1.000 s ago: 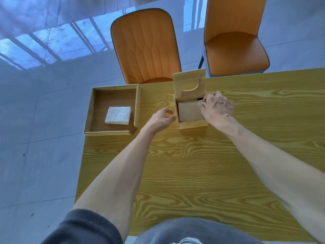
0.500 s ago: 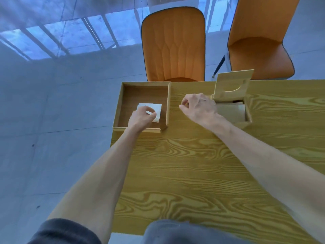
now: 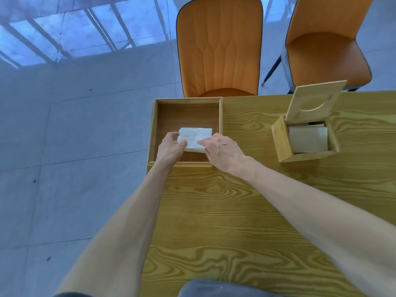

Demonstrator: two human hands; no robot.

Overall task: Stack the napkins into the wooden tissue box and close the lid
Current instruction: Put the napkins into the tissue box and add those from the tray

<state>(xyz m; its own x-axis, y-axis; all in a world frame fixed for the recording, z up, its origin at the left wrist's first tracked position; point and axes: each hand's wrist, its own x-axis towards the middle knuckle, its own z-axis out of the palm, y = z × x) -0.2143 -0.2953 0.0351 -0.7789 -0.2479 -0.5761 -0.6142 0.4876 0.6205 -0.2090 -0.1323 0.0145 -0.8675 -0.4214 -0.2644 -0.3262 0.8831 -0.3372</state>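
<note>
At the table's left end, in the head view, a shallow square wooden tray (image 3: 220, 116) holds a small stack of white folded paper napkins (image 3: 196, 139) near its front wall. The left hand (image 3: 169, 150) pinches the stack's left edge between thumb and fingers, while the right hand (image 3: 222, 152) rests curled fingers on its right front corner; whether that hand grips it cannot be told. Well apart to the right stands the light wooden tissue box (image 3: 282, 144), its flat hinged lid (image 3: 315, 101) with a curved slot tilted up, pale napkins already inside. The yellow wood-grain table (image 3: 225, 221) is smooth; two orange padded chairs (image 3: 218, 43) stand beyond.
</note>
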